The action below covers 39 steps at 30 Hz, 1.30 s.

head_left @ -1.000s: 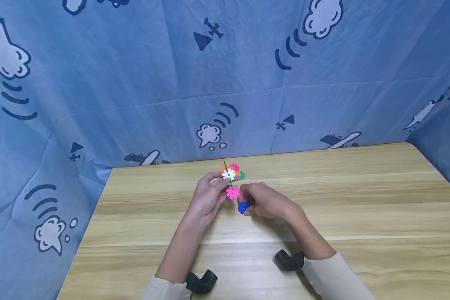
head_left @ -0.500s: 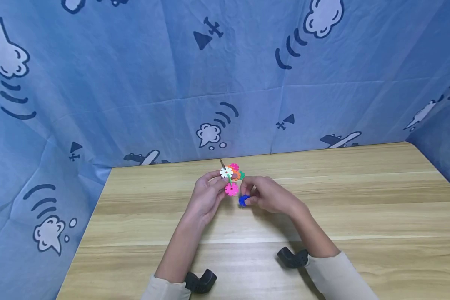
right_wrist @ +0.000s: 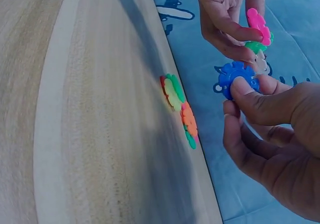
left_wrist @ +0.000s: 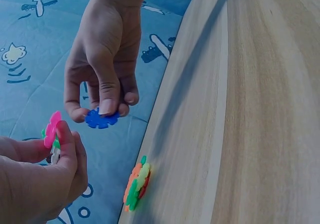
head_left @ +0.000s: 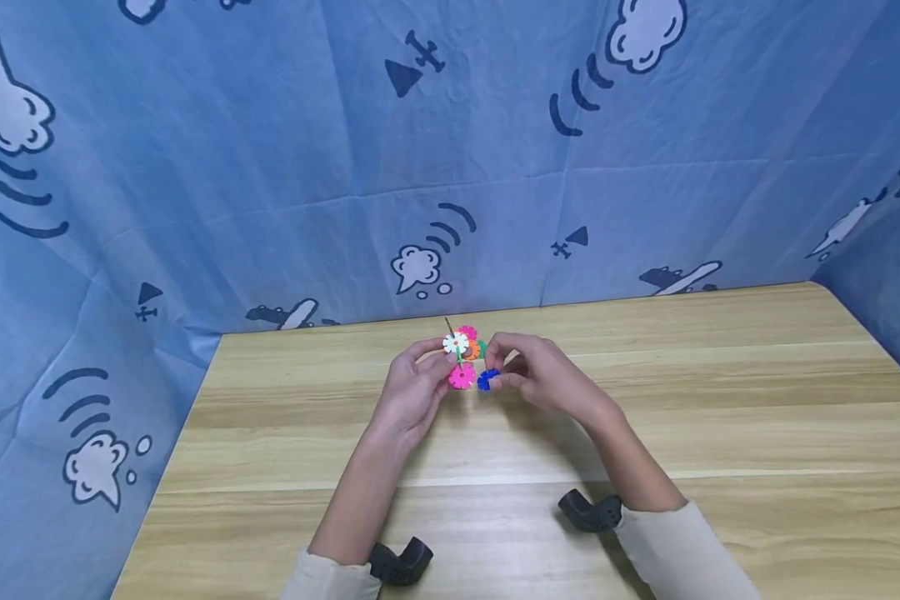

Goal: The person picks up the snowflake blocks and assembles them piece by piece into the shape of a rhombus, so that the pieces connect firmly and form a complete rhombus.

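Note:
My left hand (head_left: 412,387) grips a small chain of notched plastic discs: a pink disc (head_left: 462,377), a green disc (left_wrist: 56,144) seen nearly edge-on, and a white disc (head_left: 455,342). Between thumb and fingertips, my right hand (head_left: 543,375) pinches a blue notched disc (right_wrist: 235,78). In the head view the blue disc is just right of the pink one, with a narrow gap between them. The left wrist view has the blue disc lying nearly flat under the right thumb, its lower notches showing. Fingers partly cover the green and white discs.
Near the table's far edge lies a cluster of loose discs, with an orange disc (right_wrist: 188,119), a yellow disc (right_wrist: 172,94) and green ones among them. Behind the wooden table (head_left: 285,450) hangs a blue patterned cloth (head_left: 270,167). Black wrist mounts (head_left: 403,562) sit on both forearms.
My right hand has carried the blue disc away from me, from below the pink disc to beside it. The left hand's chain has tilted and risen slightly.

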Tool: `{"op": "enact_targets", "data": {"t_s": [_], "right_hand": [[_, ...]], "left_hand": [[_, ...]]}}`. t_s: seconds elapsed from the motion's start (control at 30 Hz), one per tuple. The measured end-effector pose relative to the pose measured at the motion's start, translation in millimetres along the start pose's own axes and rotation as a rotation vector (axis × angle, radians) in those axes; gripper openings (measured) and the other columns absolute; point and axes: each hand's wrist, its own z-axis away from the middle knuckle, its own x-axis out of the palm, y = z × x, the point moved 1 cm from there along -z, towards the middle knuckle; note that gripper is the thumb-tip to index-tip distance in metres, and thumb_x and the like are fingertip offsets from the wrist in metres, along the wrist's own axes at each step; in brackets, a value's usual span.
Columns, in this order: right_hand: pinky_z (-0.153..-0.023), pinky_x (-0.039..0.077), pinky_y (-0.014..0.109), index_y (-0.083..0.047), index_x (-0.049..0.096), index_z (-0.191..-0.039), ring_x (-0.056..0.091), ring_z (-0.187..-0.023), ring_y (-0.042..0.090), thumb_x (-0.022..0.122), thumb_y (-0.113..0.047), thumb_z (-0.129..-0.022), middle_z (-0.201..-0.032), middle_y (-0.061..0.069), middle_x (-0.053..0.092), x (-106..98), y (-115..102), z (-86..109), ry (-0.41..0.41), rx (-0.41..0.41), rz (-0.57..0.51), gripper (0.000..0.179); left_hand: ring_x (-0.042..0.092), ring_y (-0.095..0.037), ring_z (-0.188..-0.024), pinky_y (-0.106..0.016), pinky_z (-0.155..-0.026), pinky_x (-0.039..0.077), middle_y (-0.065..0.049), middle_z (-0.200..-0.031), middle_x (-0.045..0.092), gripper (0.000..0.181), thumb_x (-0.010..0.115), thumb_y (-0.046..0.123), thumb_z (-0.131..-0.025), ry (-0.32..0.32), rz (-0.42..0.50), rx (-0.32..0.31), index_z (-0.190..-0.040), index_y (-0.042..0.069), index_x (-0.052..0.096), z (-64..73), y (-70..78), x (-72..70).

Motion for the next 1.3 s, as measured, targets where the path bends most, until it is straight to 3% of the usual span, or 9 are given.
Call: {"op": "enact_targets", "data": {"t_s": [0.13, 0.33, 0.5, 0.7, 0.83, 1.0, 1.1, 1.3], "right_hand": [[-0.085, 0.065, 0.034, -0.008, 0.066, -0.095, 0.071, -0.093, 0.025, 0.078, 0.011, -0.090, -0.100, 0.011, 0.071, -2.4, -0.9, -0.8, 0.047, -0.001, -0.023, 0.023], [-0.090, 0.065, 0.032, -0.006, 0.066, -0.097, 0.069, -0.096, 0.024, 0.078, 0.008, -0.092, -0.103, 0.011, 0.069, -5.0, -2.0, -1.2, 0.124, 0.005, -0.054, 0.020], [-0.082, 0.063, 0.024, -0.004, 0.065, -0.100, 0.069, -0.090, 0.024, 0.077, 0.009, -0.093, -0.104, 0.013, 0.065, -7.5, -2.2, -1.5, 0.162, 0.015, -0.127, 0.019], [-0.077, 0.062, 0.021, -0.001, 0.065, -0.101, 0.070, -0.086, 0.024, 0.077, 0.010, -0.092, -0.104, 0.016, 0.063, -8.1, -2.8, -1.9, 0.174, -0.002, -0.172, 0.018], [-0.076, 0.062, 0.025, -0.001, 0.066, -0.101, 0.071, -0.089, 0.028, 0.077, 0.009, -0.093, -0.106, 0.016, 0.064, -7.9, -4.4, -1.7, 0.172, -0.007, -0.184, 0.018], [-0.076, 0.062, 0.026, -0.002, 0.067, -0.102, 0.075, -0.095, 0.031, 0.076, 0.010, -0.093, -0.107, 0.016, 0.066, -8.0, -6.6, -1.5, 0.160, -0.026, -0.210, 0.017], [-0.080, 0.063, 0.023, -0.001, 0.068, -0.100, 0.075, -0.097, 0.029, 0.076, 0.011, -0.092, -0.105, 0.016, 0.068, -8.4, -6.8, -1.6, 0.165, -0.047, -0.200, 0.017], [-0.086, 0.062, 0.020, -0.002, 0.072, -0.098, 0.071, -0.094, 0.022, 0.076, 0.012, -0.092, -0.100, 0.013, 0.073, -8.1, -7.7, -1.4, 0.174, -0.077, -0.156, 0.016]], "left_hand": [[0.070, -0.021, -0.117, -0.020, -0.095, 0.061, -0.029, -0.143, 0.065, 0.045, 0.057, -0.004, -0.106, 0.002, -0.009, -0.003, -0.150, -0.005, 0.047, -0.2, 0.4, -0.3], [0.072, -0.014, -0.104, -0.021, -0.089, 0.062, -0.030, -0.142, 0.065, 0.047, 0.058, -0.005, -0.106, -0.017, -0.024, 0.000, -0.152, -0.003, 0.047, 0.5, 0.5, -0.3], [0.070, -0.011, -0.100, -0.021, -0.086, 0.062, -0.027, -0.140, 0.066, 0.055, 0.063, -0.008, -0.102, -0.032, -0.037, -0.017, -0.155, 0.001, 0.047, 1.0, 1.0, 0.3], [0.071, -0.010, -0.098, -0.021, -0.089, 0.062, -0.026, -0.141, 0.064, 0.062, 0.065, -0.011, -0.099, -0.063, -0.049, -0.020, -0.157, 0.005, 0.048, 1.2, 0.3, 0.5], [0.071, -0.012, -0.101, -0.021, -0.091, 0.062, -0.028, -0.145, 0.062, 0.063, 0.065, -0.010, -0.100, -0.062, -0.073, -0.020, -0.158, 0.008, 0.049, 1.7, 0.5, 1.6], [0.071, -0.011, -0.100, -0.025, -0.093, 0.061, -0.018, -0.129, 0.068, 0.063, 0.068, -0.009, -0.099, -0.051, -0.093, -0.011, -0.157, 0.013, 0.054, 1.5, 0.4, 2.4], [0.073, -0.011, -0.097, -0.028, -0.092, 0.063, -0.016, -0.125, 0.068, 0.063, 0.068, -0.010, -0.098, -0.057, -0.091, -0.001, -0.156, 0.010, 0.054, 1.4, 0.1, 2.7], [0.076, -0.016, -0.088, -0.035, -0.082, 0.069, -0.022, -0.135, 0.063, 0.063, 0.066, -0.012, -0.099, -0.076, -0.043, -0.021, -0.157, 0.010, 0.053, 3.0, 0.8, 4.3]]}}
